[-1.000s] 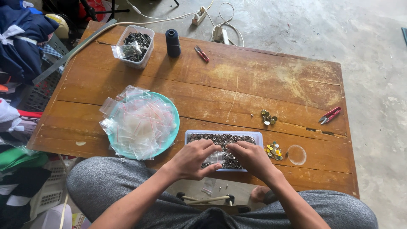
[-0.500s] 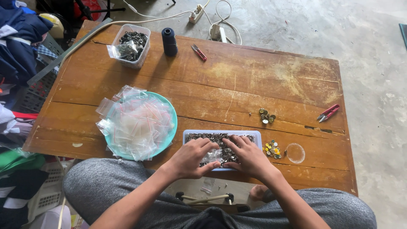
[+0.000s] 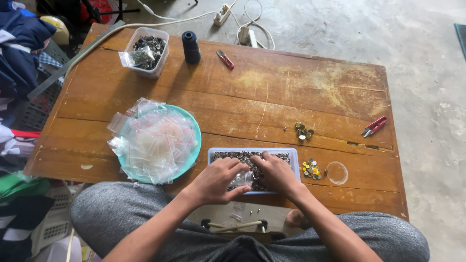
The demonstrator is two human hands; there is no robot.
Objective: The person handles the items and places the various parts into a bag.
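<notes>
Beside the round teal plate (image 3: 194,127) heaped with small clear zip bags (image 3: 154,143), the left hand (image 3: 218,180) had curled onto the shallow blue tray (image 3: 297,156) of small dark metal fasteners (image 3: 245,156), pinching a small clear bag (image 3: 241,179). The right hand (image 3: 274,173) had slid leftward, fingertips down among the fasteners; whether it gripped any, I could not tell. A loose cluster of coloured fasteners (image 3: 310,169) lay rightward.

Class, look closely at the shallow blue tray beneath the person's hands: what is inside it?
The blue tray holds a layer of small dark metal pieces. The left hand pinches a small clear bag over them; the right hand rests among them. Whatever lies beneath both hands is covered.
</notes>
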